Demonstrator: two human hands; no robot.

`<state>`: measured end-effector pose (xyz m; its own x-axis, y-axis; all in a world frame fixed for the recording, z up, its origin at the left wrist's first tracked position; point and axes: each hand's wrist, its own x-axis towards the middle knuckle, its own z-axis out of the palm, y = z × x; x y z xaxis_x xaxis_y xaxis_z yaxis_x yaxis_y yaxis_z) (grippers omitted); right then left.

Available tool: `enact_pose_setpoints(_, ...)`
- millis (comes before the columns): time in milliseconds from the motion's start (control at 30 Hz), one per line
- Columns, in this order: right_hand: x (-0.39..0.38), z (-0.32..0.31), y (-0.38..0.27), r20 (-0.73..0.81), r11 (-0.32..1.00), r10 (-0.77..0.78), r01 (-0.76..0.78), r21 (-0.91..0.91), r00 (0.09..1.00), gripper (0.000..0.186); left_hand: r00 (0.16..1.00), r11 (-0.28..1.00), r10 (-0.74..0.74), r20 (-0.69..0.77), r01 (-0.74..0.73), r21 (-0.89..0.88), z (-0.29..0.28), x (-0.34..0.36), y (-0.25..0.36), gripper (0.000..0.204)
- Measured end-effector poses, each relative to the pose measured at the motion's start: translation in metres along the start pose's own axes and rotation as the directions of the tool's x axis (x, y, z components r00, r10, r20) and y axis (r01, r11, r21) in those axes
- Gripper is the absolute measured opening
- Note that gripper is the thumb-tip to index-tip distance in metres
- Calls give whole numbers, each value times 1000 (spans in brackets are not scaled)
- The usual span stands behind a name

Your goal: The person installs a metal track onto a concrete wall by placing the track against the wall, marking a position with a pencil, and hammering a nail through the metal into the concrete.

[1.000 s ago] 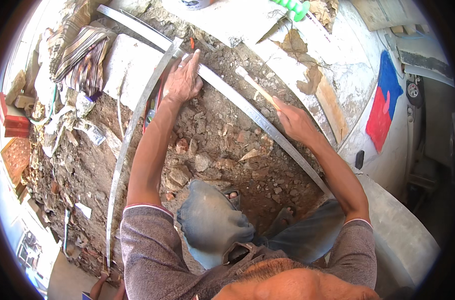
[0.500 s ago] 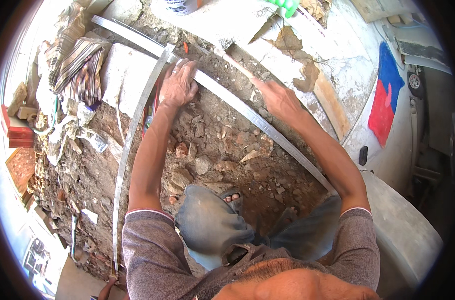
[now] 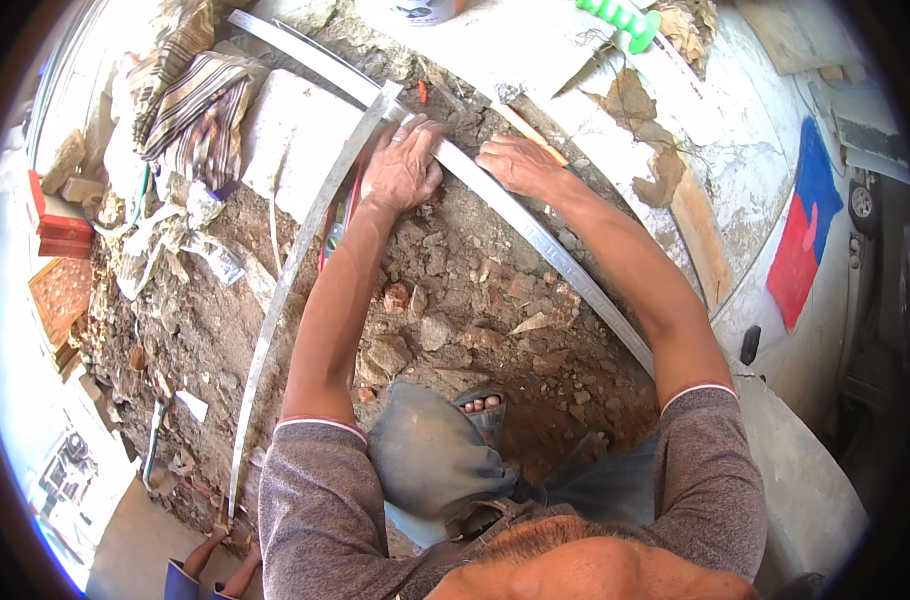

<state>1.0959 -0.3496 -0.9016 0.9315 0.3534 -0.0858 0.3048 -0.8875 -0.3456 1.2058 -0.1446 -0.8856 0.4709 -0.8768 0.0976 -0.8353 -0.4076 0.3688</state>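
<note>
Two long silvery metal bars meet near my left hand: a crosswise bar running from far left to near right, and a lengthwise bar reaching to the lower left. My left hand lies over the crosswise bar beside the crossing, its fingers bent round the edge. On that bar's far side, my right hand hovers or rests close to it, fingers loosely stretched, nothing visible in them. Just beyond it lies a wooden handle with an orange end; its head cannot be made out. A red-edged tool shows partly beneath my left forearm.
Broken stones and soil cover the ground. A striped cloth and a pale sack lie left. A white bucket and a green spiral object are at the far side. Another person's limbs show lower left.
My right hand has let go of the wooden handle and moved left toward the crosswise bar. The handle now lies on the ground. My left hand stays on the bar; the whole view has shifted slightly.
</note>
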Motion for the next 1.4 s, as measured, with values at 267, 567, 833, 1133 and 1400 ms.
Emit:
enact_pose_setpoints(267, -1, 8, 5, -85, 994, -88, 93, 63, 992, 3, 998, 999, -48, 38, 48, -4, -1, 0, 0, 50)
enact_pose_setpoints(567, -7, 13, 1, -115, 992, -54, 67, 108, 992, 4, 999, 999, -29, 40, 28, 30, 0, 0, 1, 50)
enact_pose_setpoints(833, -8, 11, 3, -181, 988, -53, 78, 130, 982, 3, 998, 999, -30, 56, 29, 19, 3, 1, -2, 52)
enact_pose_setpoints(1133, -8, 2, -1, -144, 985, -17, 41, 170, 989, 6, 1000, 999, 10, 17, -10, 41, 2, -1, -3, 48)
enact_pose_setpoints(1400, -8, 0, 1, -168, 976, -51, 85, 198, 984, 7, 999, 1000, -10, 40, 9, 19, 3, 2, -5, 47)
